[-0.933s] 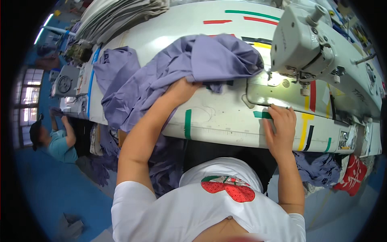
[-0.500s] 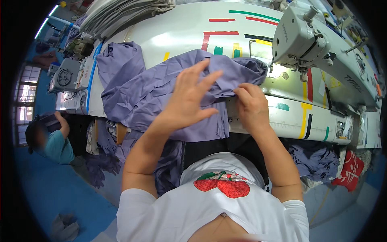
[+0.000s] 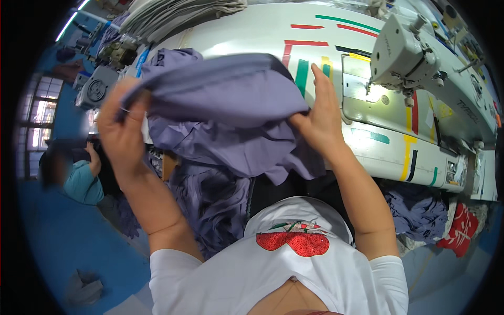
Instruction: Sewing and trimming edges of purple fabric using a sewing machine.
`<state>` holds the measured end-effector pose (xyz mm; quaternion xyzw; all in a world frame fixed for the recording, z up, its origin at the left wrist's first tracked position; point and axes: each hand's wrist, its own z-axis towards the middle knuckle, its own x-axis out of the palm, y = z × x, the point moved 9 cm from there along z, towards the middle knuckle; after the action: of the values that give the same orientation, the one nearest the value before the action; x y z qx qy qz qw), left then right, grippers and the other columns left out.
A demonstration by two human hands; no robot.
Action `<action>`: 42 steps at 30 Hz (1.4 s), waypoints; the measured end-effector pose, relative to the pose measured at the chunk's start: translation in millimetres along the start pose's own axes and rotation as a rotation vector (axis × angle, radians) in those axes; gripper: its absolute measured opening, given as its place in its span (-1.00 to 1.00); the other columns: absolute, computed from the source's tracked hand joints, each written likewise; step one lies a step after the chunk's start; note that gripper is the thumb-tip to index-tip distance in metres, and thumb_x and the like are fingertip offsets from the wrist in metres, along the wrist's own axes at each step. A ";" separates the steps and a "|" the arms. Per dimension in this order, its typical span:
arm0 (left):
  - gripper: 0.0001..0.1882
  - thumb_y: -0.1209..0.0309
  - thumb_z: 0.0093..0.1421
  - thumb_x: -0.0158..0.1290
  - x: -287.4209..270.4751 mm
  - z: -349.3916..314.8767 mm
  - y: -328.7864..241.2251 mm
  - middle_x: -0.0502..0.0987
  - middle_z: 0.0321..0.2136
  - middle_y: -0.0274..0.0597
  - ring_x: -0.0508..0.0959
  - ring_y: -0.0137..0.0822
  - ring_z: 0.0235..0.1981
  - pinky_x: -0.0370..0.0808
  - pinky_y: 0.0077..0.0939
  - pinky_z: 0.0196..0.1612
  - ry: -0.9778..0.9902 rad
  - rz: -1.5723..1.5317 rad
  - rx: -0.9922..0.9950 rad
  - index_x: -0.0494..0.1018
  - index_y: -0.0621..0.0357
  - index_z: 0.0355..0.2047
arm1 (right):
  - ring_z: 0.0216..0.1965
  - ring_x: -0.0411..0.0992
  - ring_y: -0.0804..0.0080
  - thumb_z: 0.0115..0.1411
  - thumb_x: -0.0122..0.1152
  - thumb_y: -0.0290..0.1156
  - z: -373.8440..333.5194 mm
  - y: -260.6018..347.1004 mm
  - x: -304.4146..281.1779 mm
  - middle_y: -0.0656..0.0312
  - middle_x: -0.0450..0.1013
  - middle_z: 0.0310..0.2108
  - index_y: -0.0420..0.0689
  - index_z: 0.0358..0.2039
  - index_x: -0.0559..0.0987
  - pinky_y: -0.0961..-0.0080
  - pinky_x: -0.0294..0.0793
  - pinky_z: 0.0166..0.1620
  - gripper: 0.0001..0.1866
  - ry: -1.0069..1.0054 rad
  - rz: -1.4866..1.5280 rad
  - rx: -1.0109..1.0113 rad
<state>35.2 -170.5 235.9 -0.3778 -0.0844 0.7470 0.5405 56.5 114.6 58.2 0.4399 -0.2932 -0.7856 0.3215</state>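
That purple cloth (image 3: pixel 226 100), partly raised over the bench (image 3: pixel 252 37), looks light and limp, best taken by its edges: the left hand (image 3: pixel 123 139) pinches one, the right hand (image 3: pixel 321 121) touches another, fingers spread.

Purple fabric (image 3: pixel 226 100): matt woven cloth, smooth between creases. Sewing machine (image 3: pixel 396 55): white painted casing, slightly glossy; knob (image 3: pixel 408 98) bare metal. Sewing table (image 3: pixel 257 30): smooth, glossy white top. Needle plate (image 3: pixel 358 93): polished metal (lamp-bright at one edge). Cloth stack (image 3: pixel 181 18): matt, soft-looking. T-shirt (image 3: pixel 220 283): matt cloth; cherry appliqué (image 3: pixel 310 244) rough, sparkly.
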 end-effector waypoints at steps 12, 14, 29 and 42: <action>-0.78 0.39 0.36 -0.02 -172.0 59.4 63.8 0.59 -0.27 -0.13 0.61 -0.36 -0.30 0.55 -0.56 -0.28 -0.361 -0.159 -0.204 0.50 0.32 -0.16 | -0.39 0.39 0.60 0.08 0.28 -0.51 -68.7 28.8 41.5 0.30 0.50 -0.49 -0.30 -0.28 0.59 0.56 0.43 -0.24 -0.81 0.942 0.660 0.380; -0.76 0.39 0.35 0.00 -174.4 49.9 79.7 0.59 -0.25 -0.14 0.61 -0.36 -0.30 0.56 -0.55 -0.29 -0.327 -0.231 -0.241 0.49 0.33 -0.12 | -0.43 0.32 0.65 0.11 0.27 -0.47 -76.2 -3.4 2.5 0.38 0.42 -0.55 -0.29 -0.34 0.59 0.60 0.35 -0.35 -0.85 0.785 0.610 0.412; -0.91 0.57 0.28 0.02 55.8 -96.2 237.3 0.57 -0.25 -0.32 0.47 -0.60 -0.32 0.36 -0.77 -0.27 0.167 -0.672 -0.732 0.50 0.11 -0.28 | -0.37 0.50 0.21 -0.03 0.07 -0.81 -111.7 -51.9 -196.4 0.05 0.54 -0.37 -0.22 -0.17 0.61 0.50 0.42 -0.27 -0.60 -0.207 -0.446 -0.062; -0.83 0.74 0.12 -0.07 45.8 -121.4 271.1 0.60 -0.20 -0.17 0.52 -0.40 -0.14 0.35 -0.61 0.05 0.043 -0.123 -0.567 0.48 0.26 -0.47 | -0.29 0.51 0.27 -0.06 0.15 -0.72 -137.5 -69.7 -146.2 0.17 0.61 -0.24 -0.18 -0.21 0.67 0.38 0.40 -0.16 -0.63 -0.147 -0.742 -0.259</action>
<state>-92.8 -273.7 -15.7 -0.5237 -0.3009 0.6515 0.4591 219.6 245.1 19.2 0.4144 -0.0351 -0.9082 0.0467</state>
